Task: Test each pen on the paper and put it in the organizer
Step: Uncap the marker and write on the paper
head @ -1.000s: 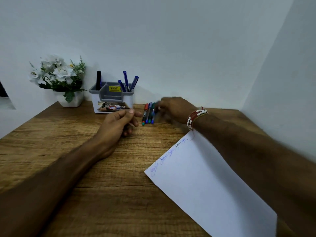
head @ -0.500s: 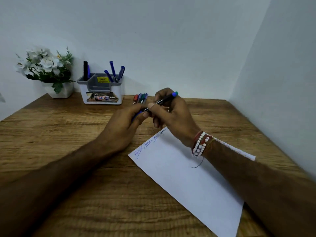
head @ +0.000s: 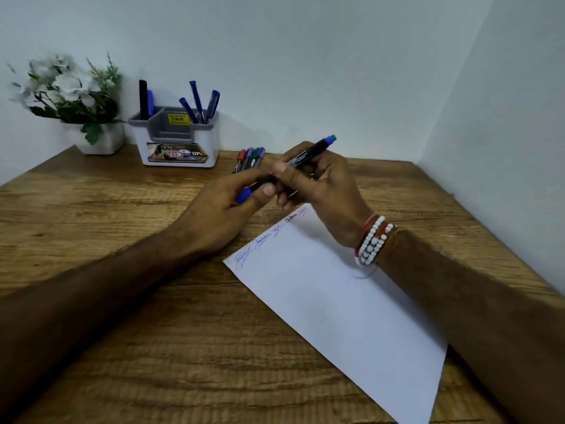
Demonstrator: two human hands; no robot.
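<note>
Both hands hold one black marker (head: 308, 153) with a blue end above the far corner of the white paper (head: 330, 304). My right hand (head: 318, 185) grips its barrel, blue tail pointing up and right. My left hand (head: 226, 206) pinches its blue cap (head: 243, 196) at the lower end. Scribbles in blue and black ink run along the paper's upper left edge. Three more markers (head: 249, 159) lie side by side on the desk behind my hands. The white and grey organizer (head: 177, 139) stands at the back with several pens upright in it.
A white pot of artificial flowers (head: 73, 99) stands at the back left beside the organizer. The wooden desk (head: 122, 270) meets walls at the back and on the right. I wear beaded bracelets (head: 373, 240) on my right wrist.
My right hand picked a marker from the row and brought it over the paper. My left hand came up and took hold of its cap. The view shifted slightly.
</note>
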